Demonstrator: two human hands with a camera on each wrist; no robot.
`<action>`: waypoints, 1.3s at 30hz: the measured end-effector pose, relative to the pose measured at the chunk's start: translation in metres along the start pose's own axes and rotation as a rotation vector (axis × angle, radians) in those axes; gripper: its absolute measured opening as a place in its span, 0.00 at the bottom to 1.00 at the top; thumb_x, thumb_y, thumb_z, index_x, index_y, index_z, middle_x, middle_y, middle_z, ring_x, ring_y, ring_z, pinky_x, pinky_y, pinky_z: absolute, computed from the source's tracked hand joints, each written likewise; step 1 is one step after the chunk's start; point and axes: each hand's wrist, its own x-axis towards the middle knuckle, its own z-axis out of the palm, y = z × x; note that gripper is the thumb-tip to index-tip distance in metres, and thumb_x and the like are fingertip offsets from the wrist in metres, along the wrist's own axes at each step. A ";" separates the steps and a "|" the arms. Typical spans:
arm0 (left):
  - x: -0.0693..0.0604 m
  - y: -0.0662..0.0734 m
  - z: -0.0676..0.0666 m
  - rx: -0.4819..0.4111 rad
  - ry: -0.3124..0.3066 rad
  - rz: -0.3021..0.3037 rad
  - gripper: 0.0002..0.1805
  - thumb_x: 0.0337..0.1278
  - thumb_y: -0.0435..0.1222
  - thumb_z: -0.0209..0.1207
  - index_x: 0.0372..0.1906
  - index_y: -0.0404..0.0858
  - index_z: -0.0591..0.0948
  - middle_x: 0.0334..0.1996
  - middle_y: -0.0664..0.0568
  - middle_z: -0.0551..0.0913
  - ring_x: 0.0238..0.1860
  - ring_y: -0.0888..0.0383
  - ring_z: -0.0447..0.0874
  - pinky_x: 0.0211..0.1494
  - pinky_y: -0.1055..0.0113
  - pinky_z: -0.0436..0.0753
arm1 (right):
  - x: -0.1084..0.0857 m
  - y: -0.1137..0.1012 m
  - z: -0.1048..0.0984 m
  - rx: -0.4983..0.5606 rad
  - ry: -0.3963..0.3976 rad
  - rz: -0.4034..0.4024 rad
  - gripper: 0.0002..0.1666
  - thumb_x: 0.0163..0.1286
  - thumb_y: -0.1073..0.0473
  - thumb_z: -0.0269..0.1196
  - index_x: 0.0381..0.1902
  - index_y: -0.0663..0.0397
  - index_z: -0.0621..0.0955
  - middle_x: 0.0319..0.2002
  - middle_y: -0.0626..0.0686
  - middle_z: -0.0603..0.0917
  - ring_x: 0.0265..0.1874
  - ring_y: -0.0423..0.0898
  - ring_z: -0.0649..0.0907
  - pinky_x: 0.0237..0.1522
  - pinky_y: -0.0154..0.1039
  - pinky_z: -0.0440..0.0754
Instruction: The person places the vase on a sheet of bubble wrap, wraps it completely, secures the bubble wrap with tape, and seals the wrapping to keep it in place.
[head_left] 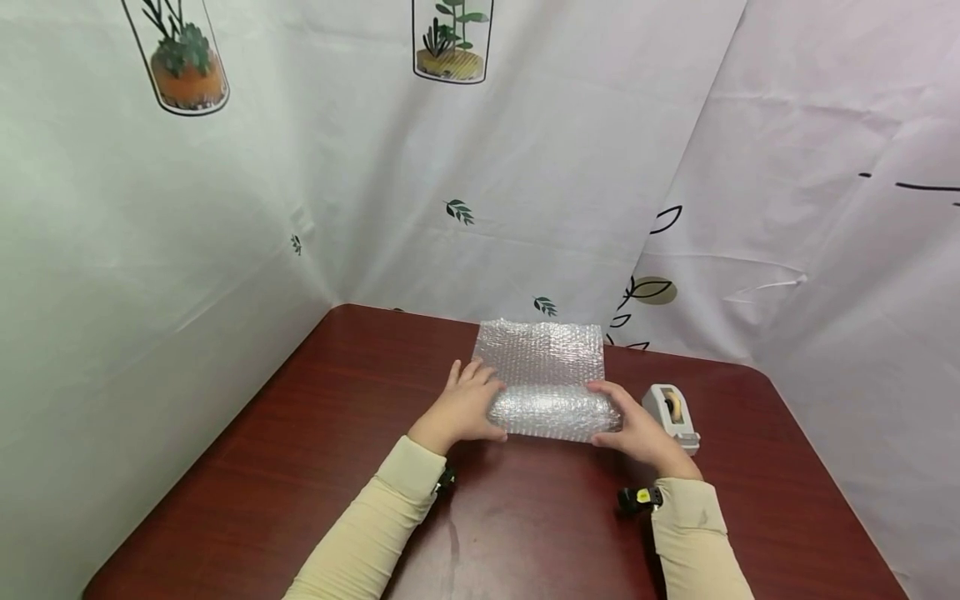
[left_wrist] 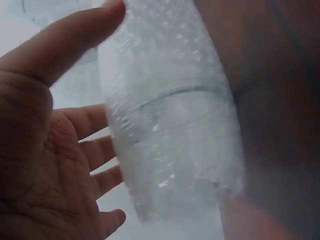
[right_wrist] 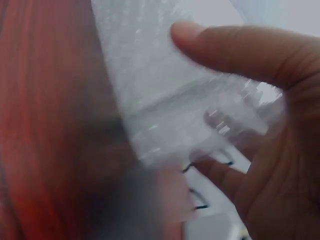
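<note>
A roll of clear bubble wrap lies across the table between my hands, its unrolled sheet stretching flat behind it. My left hand holds the roll's left end, thumb on the near side and fingers spread toward the far side. At the right end, my right hand grips the roll between thumb and curved fingers. In the left wrist view a curved line shows through the wrap; what lies inside cannot be made out. The right wrist view shows the thumb over the blurred wrap.
A white tape dispenser with a roll of tape stands just right of my right hand. The dark red table ends at white patterned cloth hanging behind and at both sides.
</note>
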 end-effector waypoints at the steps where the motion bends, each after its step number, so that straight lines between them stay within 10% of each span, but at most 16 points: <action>1: 0.000 0.001 0.001 0.012 -0.008 0.003 0.45 0.39 0.55 0.78 0.66 0.44 0.77 0.70 0.47 0.71 0.77 0.42 0.54 0.77 0.37 0.42 | -0.001 0.003 0.000 0.040 0.005 0.022 0.48 0.51 0.70 0.77 0.69 0.57 0.70 0.68 0.62 0.71 0.69 0.51 0.66 0.63 0.18 0.55; 7: 0.001 0.001 0.009 0.027 0.023 0.027 0.46 0.39 0.46 0.80 0.68 0.40 0.74 0.65 0.49 0.77 0.71 0.45 0.66 0.75 0.36 0.53 | -0.003 0.015 0.003 0.251 0.038 0.105 0.49 0.53 0.69 0.77 0.71 0.55 0.68 0.71 0.62 0.68 0.66 0.31 0.64 0.61 0.20 0.59; 17: 0.007 -0.005 0.011 0.044 0.050 0.101 0.34 0.45 0.42 0.76 0.59 0.37 0.77 0.54 0.47 0.83 0.60 0.49 0.79 0.69 0.50 0.70 | -0.005 0.024 0.009 0.375 0.076 0.121 0.50 0.52 0.72 0.77 0.71 0.58 0.68 0.70 0.50 0.70 0.62 0.33 0.69 0.56 0.24 0.70; 27: 0.005 -0.007 0.002 -0.133 -0.019 0.062 0.28 0.35 0.37 0.78 0.47 0.42 0.78 0.41 0.53 0.82 0.43 0.55 0.81 0.51 0.58 0.80 | -0.010 0.021 0.007 0.498 0.054 0.223 0.46 0.54 0.72 0.74 0.70 0.54 0.69 0.62 0.46 0.72 0.45 0.43 0.79 0.43 0.34 0.82; 39: -0.002 -0.007 -0.006 -0.308 -0.174 0.001 0.30 0.35 0.39 0.79 0.48 0.45 0.78 0.39 0.57 0.81 0.39 0.59 0.77 0.48 0.60 0.77 | -0.012 0.026 0.008 0.595 0.001 0.189 0.40 0.60 0.71 0.69 0.70 0.59 0.69 0.60 0.47 0.77 0.46 0.42 0.81 0.45 0.35 0.82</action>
